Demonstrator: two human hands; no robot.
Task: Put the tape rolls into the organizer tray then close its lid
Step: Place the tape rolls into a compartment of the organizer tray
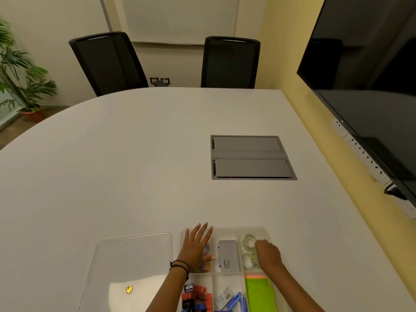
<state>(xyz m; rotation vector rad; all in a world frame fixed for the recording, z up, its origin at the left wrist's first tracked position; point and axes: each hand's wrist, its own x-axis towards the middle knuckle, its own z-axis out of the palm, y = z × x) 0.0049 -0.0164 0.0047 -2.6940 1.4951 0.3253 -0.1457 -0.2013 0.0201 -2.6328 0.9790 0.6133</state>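
Clear plastic makes up the organizer tray (225, 230), which sits at the near edge of the white tabletop (135, 165) with its lid (126, 266) lying flat just to its left. Our left hand (195, 246) lies palm down over the tray's far left compartment, fingers (202, 230) spread wide and straight, gripping nothing. Our right hand (267, 253) hovers over the far right compartment, knuckles up and fingers curled inward; we cannot tell whether they grip anything. Two clear tape rolls (248, 240) lie in that compartment, one behind the other, the nearer one partly under the hand. A grey box (228, 255) fills the middle compartment between our hands.
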